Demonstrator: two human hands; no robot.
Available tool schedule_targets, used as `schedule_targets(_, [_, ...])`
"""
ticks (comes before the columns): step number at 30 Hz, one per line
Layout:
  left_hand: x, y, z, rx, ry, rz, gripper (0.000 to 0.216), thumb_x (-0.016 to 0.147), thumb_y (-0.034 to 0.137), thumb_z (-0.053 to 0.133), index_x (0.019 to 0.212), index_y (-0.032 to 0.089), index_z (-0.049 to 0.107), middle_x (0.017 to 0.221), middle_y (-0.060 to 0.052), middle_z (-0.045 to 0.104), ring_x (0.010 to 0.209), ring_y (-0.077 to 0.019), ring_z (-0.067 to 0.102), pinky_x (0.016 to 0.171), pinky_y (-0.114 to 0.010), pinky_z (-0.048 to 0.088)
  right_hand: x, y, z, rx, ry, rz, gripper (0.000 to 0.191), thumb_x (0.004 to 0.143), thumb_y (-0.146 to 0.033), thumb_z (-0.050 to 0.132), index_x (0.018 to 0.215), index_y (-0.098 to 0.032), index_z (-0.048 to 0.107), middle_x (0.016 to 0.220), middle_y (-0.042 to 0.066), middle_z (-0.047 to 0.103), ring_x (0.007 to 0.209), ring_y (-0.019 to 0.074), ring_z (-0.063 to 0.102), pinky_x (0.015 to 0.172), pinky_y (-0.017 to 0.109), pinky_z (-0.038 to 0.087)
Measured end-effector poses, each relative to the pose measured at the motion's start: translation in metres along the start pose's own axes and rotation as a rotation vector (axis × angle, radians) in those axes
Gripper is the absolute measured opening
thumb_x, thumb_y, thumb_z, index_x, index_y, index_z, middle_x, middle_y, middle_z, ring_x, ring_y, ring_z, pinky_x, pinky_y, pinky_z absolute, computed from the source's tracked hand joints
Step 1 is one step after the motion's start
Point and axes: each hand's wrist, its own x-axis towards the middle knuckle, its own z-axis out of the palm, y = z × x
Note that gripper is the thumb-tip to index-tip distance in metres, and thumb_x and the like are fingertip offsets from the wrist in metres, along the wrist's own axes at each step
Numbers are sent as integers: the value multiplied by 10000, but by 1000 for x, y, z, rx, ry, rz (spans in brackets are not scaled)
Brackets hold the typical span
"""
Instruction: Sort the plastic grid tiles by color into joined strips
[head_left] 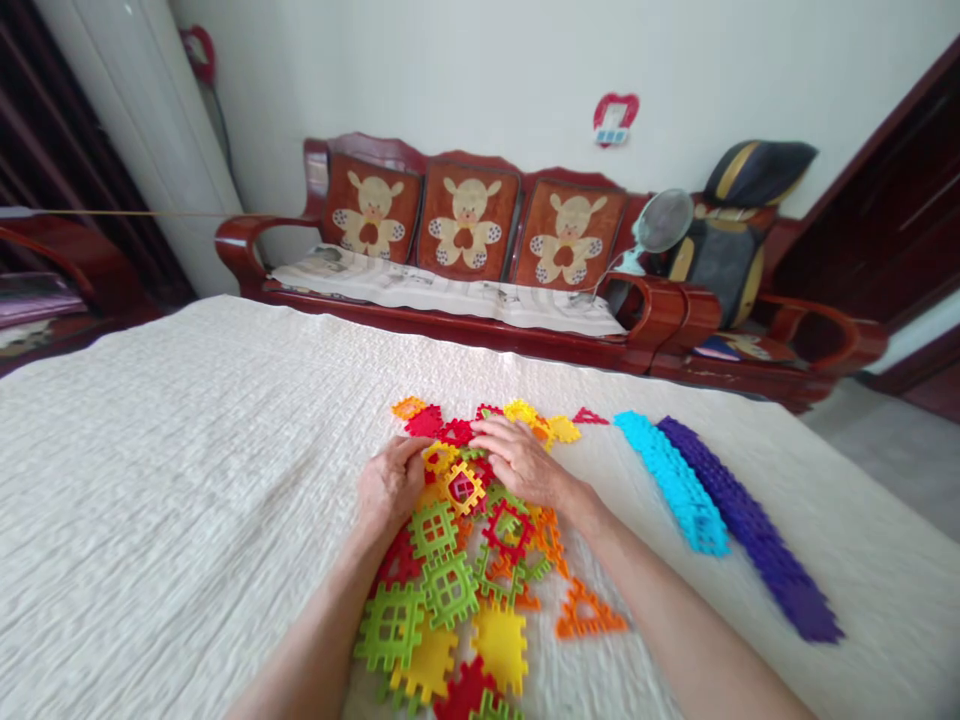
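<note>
A heap of plastic interlocking tiles (457, 560) in green, yellow, red and orange lies on a cream quilted cover (187, 470). My left hand (390, 485) rests on the heap's left side with its fingers curled over a yellow tile. My right hand (521, 460) lies palm down on the far part of the heap, fingers stretched toward red and yellow pieces. An orange triangle tile (589, 612) lies apart at the heap's right.
A strip of joined cyan tiles (671, 480) and a longer purple strip (750, 530) lie to the right. Behind the cover stands a red wooden sofa (465, 250) with bear cushions, with a fan and bags at its right end.
</note>
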Motion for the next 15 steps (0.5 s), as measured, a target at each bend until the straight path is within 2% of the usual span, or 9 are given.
schedule_targets(3, [1, -1, 1, -119, -27, 149, 312, 891, 252, 434, 999, 212, 725, 1027, -52, 719, 919, -173, 665, 846, -296, 508, -7, 2, 2, 29, 30, -15, 381, 806, -56, 463, 1089, -230, 651, 1309, 54, 607, 1248, 230, 496, 1063, 489, 363])
schedule_targets(7, [0, 1, 1, -110, -71, 205, 258, 879, 349, 523, 967, 226, 732, 1055, -56, 709, 984, -208, 650, 934, -372, 497, -13, 9, -2, 42, 84, -20, 299, 765, -52, 501, 959, -221, 654, 1212, 57, 649, 1177, 223, 543, 1034, 466, 377])
schedule_targets(10, [-1, 2, 0, -67, -105, 237, 245, 842, 389, 592, 985, 245, 729, 1128, -58, 686, 1035, -231, 631, 962, -420, 487, -15, 13, -5, -2, 88, -6, 189, 780, -125, 569, 926, -217, 646, 1209, 70, 642, 1162, 238, 551, 1022, 477, 369])
schedule_targets(15, [-1, 2, -1, 3, -157, 256, 240, 792, 269, 607, 1007, 236, 706, 1199, -64, 661, 1121, -239, 592, 1017, -423, 449, -14, 18, -3, -100, 128, 81, 100, 830, -211, 589, 913, -217, 643, 1160, 75, 662, 1115, 237, 576, 980, 448, 388])
